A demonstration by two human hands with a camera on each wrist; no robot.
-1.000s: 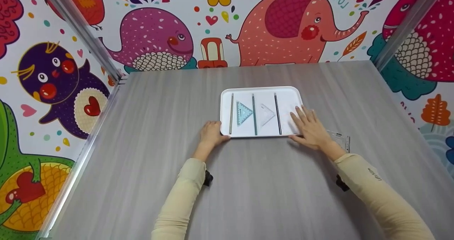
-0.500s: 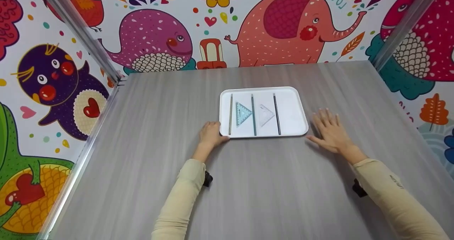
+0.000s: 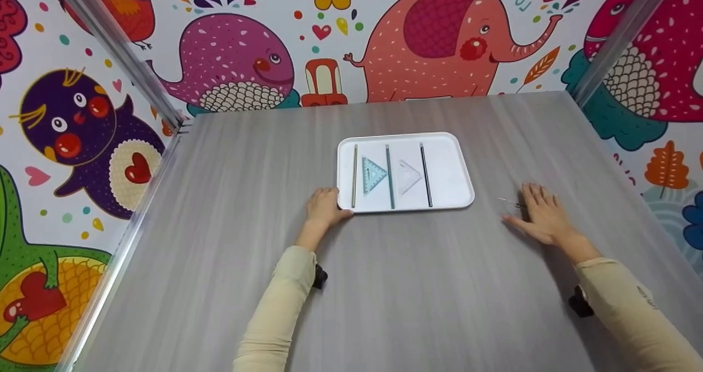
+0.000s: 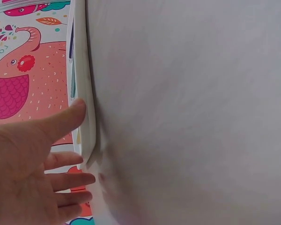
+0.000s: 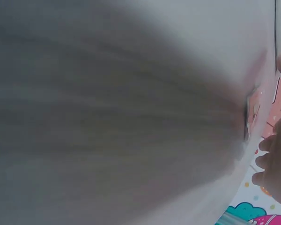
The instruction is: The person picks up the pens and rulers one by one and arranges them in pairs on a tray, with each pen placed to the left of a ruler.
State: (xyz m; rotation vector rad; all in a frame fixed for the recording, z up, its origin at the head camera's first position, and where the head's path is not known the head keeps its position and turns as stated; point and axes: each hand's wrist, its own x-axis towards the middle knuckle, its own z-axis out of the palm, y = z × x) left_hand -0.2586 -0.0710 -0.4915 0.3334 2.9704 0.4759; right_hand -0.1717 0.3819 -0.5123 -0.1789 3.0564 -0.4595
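Observation:
My left hand (image 3: 323,208) touches the near left corner of a white tray (image 3: 451,174), thumb against its front rim and fingers along the left side. On the tray stand three pencils in a row: a gold one (image 3: 354,177), a teal one (image 3: 390,177) and a black one (image 3: 426,175). Between them lie a teal set square (image 3: 373,176) and a clear set square (image 3: 407,178). Right of the tray, my right hand (image 3: 545,217) is spread low over a thin, clear flat piece with dark marks (image 5: 253,112), mostly hidden by the fingers.
The grey wood-grain table (image 3: 417,284) extends around the tray. Walls with cartoon animals rise behind and to the left, with metal posts (image 3: 626,42) at the back corners. The tray's right part is bare white.
My right hand has moved right, from over the tray's right edge to the table beside the clear flat piece. The left hand and the tray's contents stay as they were.

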